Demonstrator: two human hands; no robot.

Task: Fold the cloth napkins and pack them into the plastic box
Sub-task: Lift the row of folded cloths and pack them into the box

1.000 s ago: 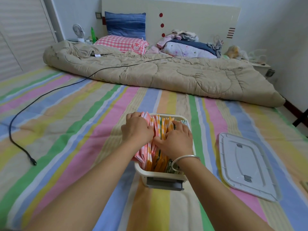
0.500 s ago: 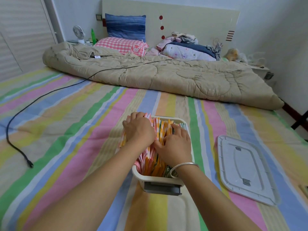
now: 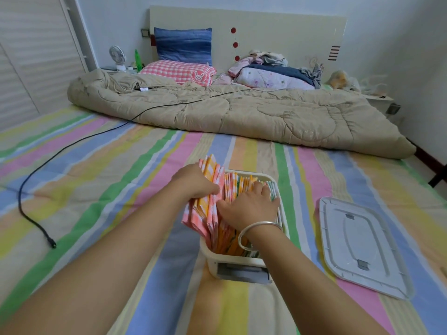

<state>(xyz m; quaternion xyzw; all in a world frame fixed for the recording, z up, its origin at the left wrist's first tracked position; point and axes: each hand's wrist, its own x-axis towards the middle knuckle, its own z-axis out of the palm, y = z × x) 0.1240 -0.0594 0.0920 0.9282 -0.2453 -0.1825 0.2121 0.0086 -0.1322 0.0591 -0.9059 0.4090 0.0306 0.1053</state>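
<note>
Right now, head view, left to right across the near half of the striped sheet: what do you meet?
Black cable's plug end → left hand gripping pink-and-orange checked cloth napkins → right hand pressing napkins in the cream plastic box → white plastic lid.

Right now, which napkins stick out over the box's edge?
The pink-and-orange checked bundle in the left hand, jutting above the plastic box at its left side; the other napkins stand packed inside under the right hand.
</note>
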